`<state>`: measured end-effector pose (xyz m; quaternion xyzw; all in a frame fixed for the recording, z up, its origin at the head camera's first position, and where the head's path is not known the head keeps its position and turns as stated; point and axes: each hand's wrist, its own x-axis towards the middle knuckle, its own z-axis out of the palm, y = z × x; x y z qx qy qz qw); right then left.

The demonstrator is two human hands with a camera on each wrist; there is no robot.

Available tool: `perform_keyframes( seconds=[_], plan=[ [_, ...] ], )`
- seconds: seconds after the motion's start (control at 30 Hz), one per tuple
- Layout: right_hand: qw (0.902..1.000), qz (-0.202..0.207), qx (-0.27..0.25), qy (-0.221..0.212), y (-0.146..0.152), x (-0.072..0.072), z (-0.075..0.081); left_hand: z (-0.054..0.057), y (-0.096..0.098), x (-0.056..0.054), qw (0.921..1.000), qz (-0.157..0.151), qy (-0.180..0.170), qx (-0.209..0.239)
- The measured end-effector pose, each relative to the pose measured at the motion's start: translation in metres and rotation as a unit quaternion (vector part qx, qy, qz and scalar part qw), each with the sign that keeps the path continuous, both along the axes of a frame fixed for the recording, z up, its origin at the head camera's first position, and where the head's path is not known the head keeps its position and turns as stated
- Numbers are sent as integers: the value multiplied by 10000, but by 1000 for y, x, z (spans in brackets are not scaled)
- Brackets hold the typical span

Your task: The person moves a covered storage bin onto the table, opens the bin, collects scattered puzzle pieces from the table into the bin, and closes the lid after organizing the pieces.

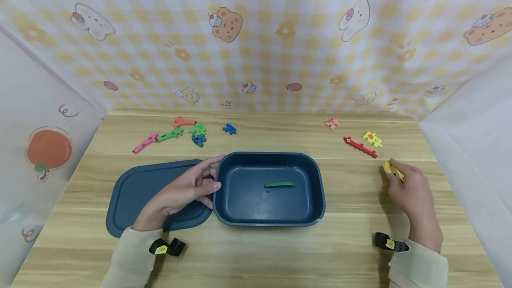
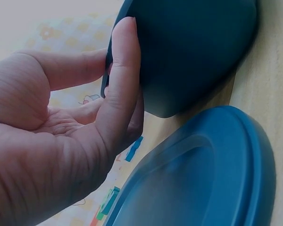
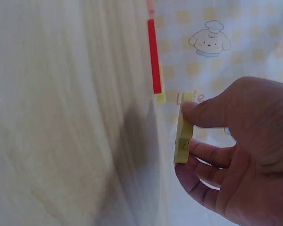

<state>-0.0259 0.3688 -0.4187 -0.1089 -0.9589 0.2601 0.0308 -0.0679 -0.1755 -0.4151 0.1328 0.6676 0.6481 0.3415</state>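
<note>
A dark blue rectangular box [image 1: 268, 225] stands mid-table with a green stick-shaped piece [image 1: 279, 185] on its floor. At its left end my left hand [image 1: 192, 186] holds the rim; the left wrist view shows fingers against the outer wall. Beneath that hand lies the matching blue lid [image 1: 136, 199], flat on the table. My right hand [image 1: 414, 190] pinches a yellow puzzle piece [image 3: 184, 132] between thumb and fingers, raised off the table at the right. Beyond that hand lie a long red piece [image 1: 360, 147] and another yellow puzzle piece [image 1: 373, 139].
Behind the lid are an orange piece [image 1: 185, 122], a pink piece [image 1: 145, 143], green pieces [image 1: 170, 135] and blue pieces [image 1: 198, 140]. A salmon puzzle piece [image 1: 332, 122] sits at the back right. A checked curtain [image 1: 260, 57] hangs along the table's far edge.
</note>
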Motion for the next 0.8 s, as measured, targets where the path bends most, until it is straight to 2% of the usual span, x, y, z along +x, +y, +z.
perform_keyframes(
  seconds=[0.17,0.27,0.37,0.63,0.8],
  plan=[
    [9941,529,-232,914,-5,-2,-3,0,0,-1,10000,-8,-3,-7],
    [9888,739,-335,1255,-7,-4,-3,1,1,-1,10000,-9,4,-6],
    [9866,783,-454,1355,-11,-5,-1,1,1,-1,10000,-16,-1,-10],
    [9883,836,-481,1179,-26,-6,10,1,1,-1,10000,-18,-2,-22],
    [9847,1033,-625,1254,-33,-9,14,1,0,0,10000,-19,5,-26]
  ],
)
